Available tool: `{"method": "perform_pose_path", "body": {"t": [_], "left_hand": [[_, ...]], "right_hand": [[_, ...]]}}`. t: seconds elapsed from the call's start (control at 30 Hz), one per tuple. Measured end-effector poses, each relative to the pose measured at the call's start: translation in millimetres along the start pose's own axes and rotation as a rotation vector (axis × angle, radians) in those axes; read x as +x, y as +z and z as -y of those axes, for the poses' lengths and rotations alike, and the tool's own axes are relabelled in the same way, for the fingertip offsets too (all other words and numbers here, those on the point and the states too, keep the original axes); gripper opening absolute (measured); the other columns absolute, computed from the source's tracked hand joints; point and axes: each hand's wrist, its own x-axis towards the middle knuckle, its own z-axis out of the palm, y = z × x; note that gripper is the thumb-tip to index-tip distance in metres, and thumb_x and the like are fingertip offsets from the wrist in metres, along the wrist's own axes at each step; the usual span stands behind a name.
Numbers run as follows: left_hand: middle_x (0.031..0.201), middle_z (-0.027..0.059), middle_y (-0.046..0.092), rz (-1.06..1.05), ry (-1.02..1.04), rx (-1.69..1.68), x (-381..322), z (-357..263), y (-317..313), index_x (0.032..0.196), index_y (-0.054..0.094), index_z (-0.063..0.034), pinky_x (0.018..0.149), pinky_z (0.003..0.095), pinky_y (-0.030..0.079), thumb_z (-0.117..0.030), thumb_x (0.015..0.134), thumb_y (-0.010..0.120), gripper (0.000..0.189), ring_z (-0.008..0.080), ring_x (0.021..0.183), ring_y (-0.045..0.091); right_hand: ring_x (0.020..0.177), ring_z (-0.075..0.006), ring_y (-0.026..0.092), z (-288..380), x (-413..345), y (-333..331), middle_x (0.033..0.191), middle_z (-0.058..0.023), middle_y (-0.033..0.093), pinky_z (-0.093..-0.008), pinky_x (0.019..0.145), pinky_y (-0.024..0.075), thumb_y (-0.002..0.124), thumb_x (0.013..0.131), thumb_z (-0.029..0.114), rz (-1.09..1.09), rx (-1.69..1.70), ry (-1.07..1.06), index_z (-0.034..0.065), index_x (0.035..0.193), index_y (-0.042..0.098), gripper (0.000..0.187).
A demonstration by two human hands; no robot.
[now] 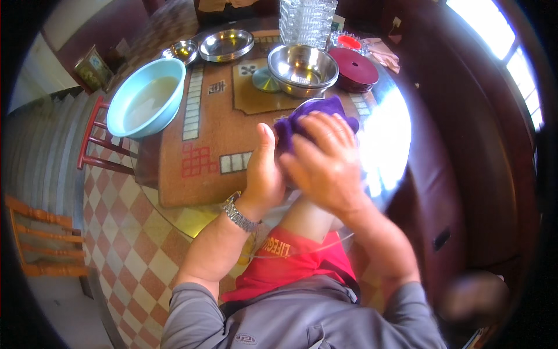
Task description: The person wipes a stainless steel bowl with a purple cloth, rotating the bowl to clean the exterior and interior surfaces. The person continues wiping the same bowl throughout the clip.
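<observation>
My right hand (329,161) presses a purple cloth (324,102), its fingers spread over the folds and slightly blurred. Behind the cloth shows the thin shiny rim (308,101) of what looks like a metal dish; the rest of it is hidden. My left hand (267,174), thumb up and wearing a metal-band watch (237,212), holds the dish from its left side, with its fingers out of sight. Just beyond the cloth stand nested stainless-steel bowls (303,70). A greenish metallic disc (266,80) lies against their left side.
A light-blue plastic basin (148,98) of cloudy water sits at the left table edge. Farther back are stacked steel plates (226,45), small steel bowls (181,52), stacked clear glassware (307,22), dark-red round lids (354,70) and a pink cloth (382,52). A red chair (107,148) stands left.
</observation>
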Motion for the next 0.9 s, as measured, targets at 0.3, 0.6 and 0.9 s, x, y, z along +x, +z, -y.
{"method": "perform_pose_path", "body": {"t": [0.3,0.6,0.9], "left_hand": [[0.131,0.0170,0.069,-0.052,-0.037,-0.032,11,-10,-5,0.139,0.057,0.0019,0.109,0.0416,0.052,-0.074,0.107,0.021,0.090,0.0266,0.119,0.068],[0.129,0.0135,0.067,0.059,0.059,0.327,2,1,-6,0.139,0.056,0.0023,0.105,0.0380,0.052,-0.069,0.109,0.021,0.085,0.0211,0.120,0.064],[0.120,0.0099,0.072,-0.016,0.148,0.350,0,-3,-15,0.127,0.065,0.0006,0.100,0.0379,0.055,-0.054,0.114,0.037,0.063,0.0194,0.110,0.069]], "right_hand": [[0.143,-0.0251,0.052,2,-67,11,0.140,-0.0069,0.065,-0.0486,0.124,0.0327,0.075,0.082,0.022,0.167,-0.016,-0.200,0.0116,0.104,0.076,0.024],[0.127,-0.0250,0.064,-17,-17,-21,0.125,-0.0073,0.071,-0.0468,0.113,0.0463,0.081,0.076,0.019,0.181,0.152,-0.337,0.0114,0.101,0.075,0.027],[0.112,-0.0356,0.072,-59,10,-15,0.114,-0.0177,0.075,-0.0444,0.100,0.0557,0.074,0.085,0.008,0.011,0.349,0.051,0.0029,0.102,0.077,0.018]]}}
